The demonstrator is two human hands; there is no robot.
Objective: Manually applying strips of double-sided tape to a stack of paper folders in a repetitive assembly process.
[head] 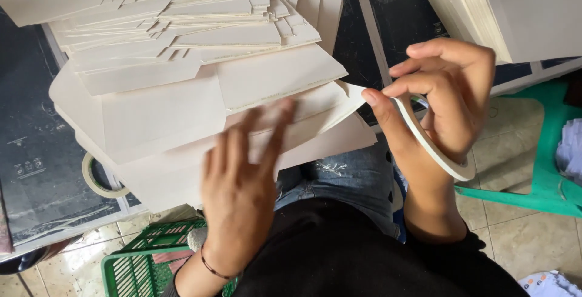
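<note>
Her left hand (239, 191) lies flat, fingers spread, on the flattened cream cartons (182, 109); the right hand (445, 100) has its grip pinching a tape roll (439, 154), strip drawn to the top carton.

Small packaging workshop: flat cream box blanks (182, 60) heaped on a dark table (36, 151); second stack (485, 6) right of it; tape roll (97, 179), green crate (145, 260) below; tiled floor.
</note>
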